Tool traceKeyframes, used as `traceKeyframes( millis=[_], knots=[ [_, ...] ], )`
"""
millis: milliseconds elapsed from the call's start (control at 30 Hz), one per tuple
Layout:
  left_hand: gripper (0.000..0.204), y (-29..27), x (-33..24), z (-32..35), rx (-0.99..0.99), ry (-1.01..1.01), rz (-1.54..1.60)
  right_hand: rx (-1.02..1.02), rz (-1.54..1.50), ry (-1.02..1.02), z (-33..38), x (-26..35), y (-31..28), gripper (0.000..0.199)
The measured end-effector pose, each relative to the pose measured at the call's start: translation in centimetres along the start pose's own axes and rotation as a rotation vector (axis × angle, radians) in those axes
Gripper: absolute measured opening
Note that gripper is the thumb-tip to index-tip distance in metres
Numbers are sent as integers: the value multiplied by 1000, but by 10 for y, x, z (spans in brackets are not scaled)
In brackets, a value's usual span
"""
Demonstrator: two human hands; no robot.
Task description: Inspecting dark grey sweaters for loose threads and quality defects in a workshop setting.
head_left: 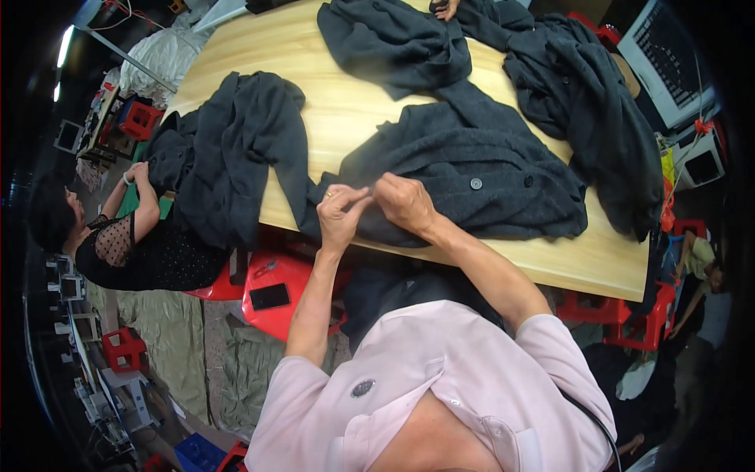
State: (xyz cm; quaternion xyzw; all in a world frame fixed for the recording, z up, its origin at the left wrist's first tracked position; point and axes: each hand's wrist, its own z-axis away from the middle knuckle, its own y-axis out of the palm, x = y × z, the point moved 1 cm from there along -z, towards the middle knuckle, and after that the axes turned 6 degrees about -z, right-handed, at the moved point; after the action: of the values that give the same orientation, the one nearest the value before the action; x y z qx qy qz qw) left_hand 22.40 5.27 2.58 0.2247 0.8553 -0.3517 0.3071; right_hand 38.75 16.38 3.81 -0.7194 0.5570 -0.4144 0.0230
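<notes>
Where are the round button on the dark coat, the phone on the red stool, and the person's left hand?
round button (476, 183), head view, its centre
phone (270, 296), head view, middle of its dark screen
left hand (343, 211), head view, back of the hand

1. Coat (472, 181) at the centre: charcoal grey wool, with dark round buttons.
2. Table (346, 102): pale yellow wood grain.
3. Shirt (440, 377) at 6 o'clock: light pink.
4. Stool (275, 295) at 7 o'clock: bright red, bearing a black phone (270, 296).
5. Co-worker's top (149, 256) at 9 o'clock: black, dotted sheer sleeve.
6. Second coat (228, 149) at 10 o'clock: the same charcoal.
</notes>
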Motion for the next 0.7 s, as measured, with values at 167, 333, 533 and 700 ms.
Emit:
traceKeyframes(
  millis=[167, 333, 533, 700],
  knots=[
    [23, 9, -2, 10, -108, 24, -106, -12, -69, 95, 2, 2, 2, 13],
    [26, 10, -11, 6, -86, 218, -225, -4, -21, 90, 6, 8, 4, 11],
    [26, -24, -5, 6, 103, 516, -555, -99, 173, -60, 3, 30, -24, 25],
    [20, -38, -14, 0, 337, 476, -552, -38, 336, 122, 34, 9, -72, 16]
  ],
)
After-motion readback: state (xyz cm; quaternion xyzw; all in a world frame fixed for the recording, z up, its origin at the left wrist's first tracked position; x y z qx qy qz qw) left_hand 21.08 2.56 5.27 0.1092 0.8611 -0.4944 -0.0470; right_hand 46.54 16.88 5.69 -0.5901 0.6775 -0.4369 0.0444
